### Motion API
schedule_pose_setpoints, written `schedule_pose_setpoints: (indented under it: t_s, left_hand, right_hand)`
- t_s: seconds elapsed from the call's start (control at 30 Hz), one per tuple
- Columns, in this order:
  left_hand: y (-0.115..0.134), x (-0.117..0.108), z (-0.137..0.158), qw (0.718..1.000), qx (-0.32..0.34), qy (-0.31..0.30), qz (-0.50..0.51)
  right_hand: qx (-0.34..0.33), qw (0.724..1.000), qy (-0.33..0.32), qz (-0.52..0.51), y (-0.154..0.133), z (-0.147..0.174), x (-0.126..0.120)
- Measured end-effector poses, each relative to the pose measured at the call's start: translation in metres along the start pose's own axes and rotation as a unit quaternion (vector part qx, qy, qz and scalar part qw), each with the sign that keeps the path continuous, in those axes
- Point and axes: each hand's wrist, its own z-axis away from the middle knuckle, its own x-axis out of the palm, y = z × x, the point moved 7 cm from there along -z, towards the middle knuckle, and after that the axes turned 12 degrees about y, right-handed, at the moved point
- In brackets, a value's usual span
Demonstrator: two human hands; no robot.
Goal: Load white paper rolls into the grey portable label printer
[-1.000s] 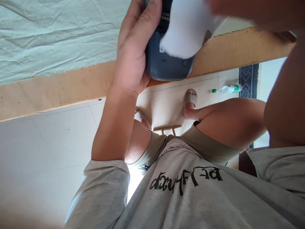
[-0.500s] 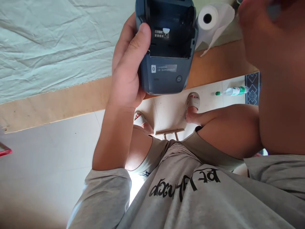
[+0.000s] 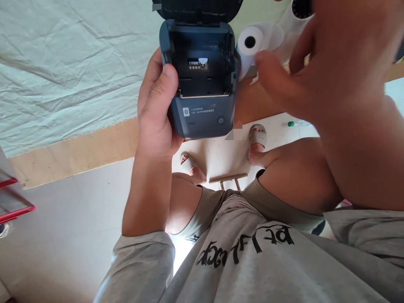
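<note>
My left hand [image 3: 158,101] is wrapped round the side of a dark blue portable label printer [image 3: 202,109], thumb on its front edge. The printer's black lid [image 3: 202,10] is swung up, and its paper bay shows bare with a small printed label inside. Right beside the printer a white paper roll [image 3: 249,44] with a dark core stands on the table edge. My right hand [image 3: 296,75] is at this roll, thumb and fingers apart, a fingertip at its side; whether it touches is unclear.
A second white roll [image 3: 292,25] with a wide dark core is partly behind my right hand. Pale green cloth [image 3: 72,63] covers the table, whose wooden edge [image 3: 82,139] runs across. Below are the tiled floor [image 3: 78,202], a bottle with a green cap [image 3: 291,124] and a wooden stool bar [image 3: 229,178].
My right hand has come down and left to the paper roll. The printer in my left hand has shifted left and lower, so its raised lid shows more.
</note>
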Motion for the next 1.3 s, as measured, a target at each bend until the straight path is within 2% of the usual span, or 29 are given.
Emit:
schedule_pose_setpoints:
  t_s: [0.07,0.1,0.23,0.33,0.53,0.67,0.8,0.9,0.97,1.13,1.3]
  left_hand:
    - [0.000,-0.002,0.000,1.000,0.004,0.012,0.010]
    - [-0.001,-0.002,0.001,1.000,0.003,0.012,0.015]
    - [-0.003,-0.002,0.001,1.000,-0.006,-0.006,0.020]
    - [-0.004,-0.003,0.002,1.000,-0.007,-0.012,0.021]
    - [0.000,-0.002,0.002,1.000,0.009,-0.002,0.013]
    - [0.002,-0.003,0.001,1.000,0.020,0.006,0.002]
    - [0.001,-0.002,-0.001,1.000,0.027,-0.006,-0.014]
    - [-0.001,-0.004,-0.002,0.999,0.029,-0.003,-0.020]
    - [-0.002,-0.004,-0.003,0.999,0.028,-0.013,-0.015]
    - [-0.004,-0.007,-0.004,0.999,0.030,-0.036,0.001]
    - [-0.002,-0.007,-0.003,0.999,0.032,-0.033,0.009]
  right_hand:
    - [-0.090,0.993,-0.034,0.064,-0.017,0.004,0.004]
    - [-0.099,0.990,-0.044,0.089,-0.019,0.004,0.005]
    - [-0.047,0.991,-0.069,0.107,-0.014,0.004,0.013]
    - [-0.036,0.991,-0.067,0.107,-0.015,0.005,0.018]
    - [-0.089,0.992,-0.044,0.082,-0.020,0.013,0.013]
    - [-0.123,0.984,-0.079,0.098,-0.020,0.024,0.020]
    - [-0.127,0.985,-0.077,0.087,-0.021,0.033,0.026]
    - [-0.127,0.988,-0.048,0.073,-0.021,0.033,0.026]
    - [-0.132,0.990,-0.026,0.037,-0.022,0.031,0.025]
    - [-0.110,0.985,0.020,-0.130,-0.020,0.028,0.016]
    - [-0.120,0.940,0.107,-0.303,-0.022,0.020,-0.004]
